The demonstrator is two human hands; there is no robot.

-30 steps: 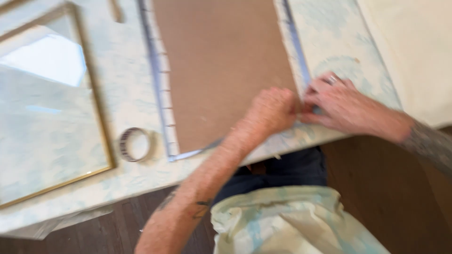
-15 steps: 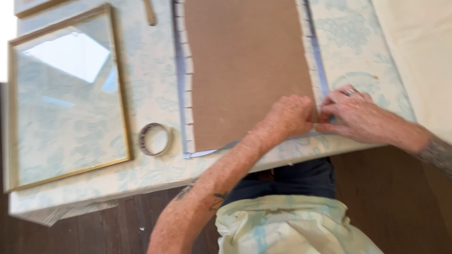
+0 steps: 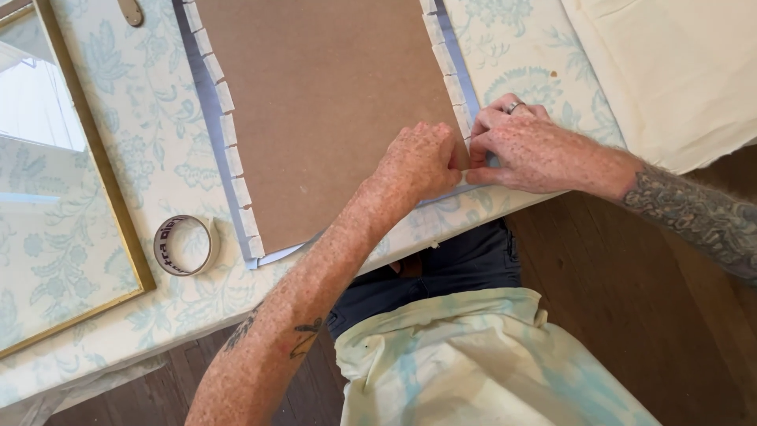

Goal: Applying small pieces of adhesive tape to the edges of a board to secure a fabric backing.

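Both hands, the left hand [image 3: 418,162] and right hand [image 3: 524,146], stay pinched closed on the brown backing board [image 3: 323,102] at its taped corner.

We are seeing a matt brown fibreboard backing board [image 3: 323,110], smooth and dull, with small white paper tape tabs [image 3: 229,130] lining its edges. Left of the board we are noting a glossy tape roll [image 3: 186,245] and a shiny gold-toned frame [image 3: 95,150] holding reflective glass. Under the board a matt printed tablecloth [image 3: 150,134] is lying; right of it, plain cream cloth [image 3: 670,71].
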